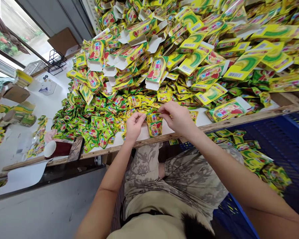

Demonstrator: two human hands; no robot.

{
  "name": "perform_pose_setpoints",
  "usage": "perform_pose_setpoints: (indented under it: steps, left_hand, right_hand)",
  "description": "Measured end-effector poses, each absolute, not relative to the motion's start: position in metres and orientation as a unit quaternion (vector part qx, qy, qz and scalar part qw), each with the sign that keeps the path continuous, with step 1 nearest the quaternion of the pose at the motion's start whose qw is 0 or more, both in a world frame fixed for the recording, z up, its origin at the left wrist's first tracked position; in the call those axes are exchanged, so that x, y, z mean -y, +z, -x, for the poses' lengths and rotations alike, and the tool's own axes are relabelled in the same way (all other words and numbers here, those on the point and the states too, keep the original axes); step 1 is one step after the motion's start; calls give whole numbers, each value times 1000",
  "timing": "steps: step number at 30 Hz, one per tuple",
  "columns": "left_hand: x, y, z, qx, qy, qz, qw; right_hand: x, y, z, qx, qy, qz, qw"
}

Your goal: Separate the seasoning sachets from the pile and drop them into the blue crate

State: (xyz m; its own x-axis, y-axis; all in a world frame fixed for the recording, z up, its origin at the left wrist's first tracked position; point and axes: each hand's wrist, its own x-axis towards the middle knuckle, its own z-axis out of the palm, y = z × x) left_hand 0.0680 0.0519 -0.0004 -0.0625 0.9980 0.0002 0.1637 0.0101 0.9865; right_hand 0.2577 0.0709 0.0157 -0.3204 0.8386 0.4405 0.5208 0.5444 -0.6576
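My left hand (134,126) is curled with its fingertips pinched at the left top edge of a small yellow-green carton (154,125) that stands on the white table (144,132). My right hand (177,118) pinches the carton's right top edge, fingers pressed together over its open mouth. Several small green and yellow sachets (89,127) lie in a heap just left of and behind the hands. A big pile of folded and open cartons (164,49) rises behind the sachets.
A wooden strip (239,120) edges the table front. A blue crate (276,156) at my right holds more sachets. A white cup (49,148) and dark red object sit at the left edge; cardboard boxes (17,93) and a black wire rack (55,61) stand far left.
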Motion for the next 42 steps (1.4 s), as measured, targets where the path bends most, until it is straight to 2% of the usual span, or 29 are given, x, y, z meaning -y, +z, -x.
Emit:
perform_pose_setpoints:
  steps: [3,8,12,17,28,33,42]
  left_hand:
    - [-54,5,-67,-559,455,-558,411]
    - [-59,30,-66,-558,377,-694,257]
    - [-59,41,-64,-528,316,-757,219]
    - [-56,26,-60,-525,380,-712,269]
    - [-48,-13,-69,-485,489,-570,448]
    - [-34,-38,-80,-465,460,-517,553]
    - [-34,-38,-86,-436,480,-505,570]
  right_hand:
    - [-72,22,-259,832,193,390,344]
    - [-74,26,-257,872,196,352,277]
    - [-71,21,-257,860,205,362,295]
    - [-72,22,-259,831,189,390,348]
    - [-84,36,-246,856,176,431,225]
    - [-81,43,-246,857,154,460,174]
    - [-80,61,-245,867,82,479,107]
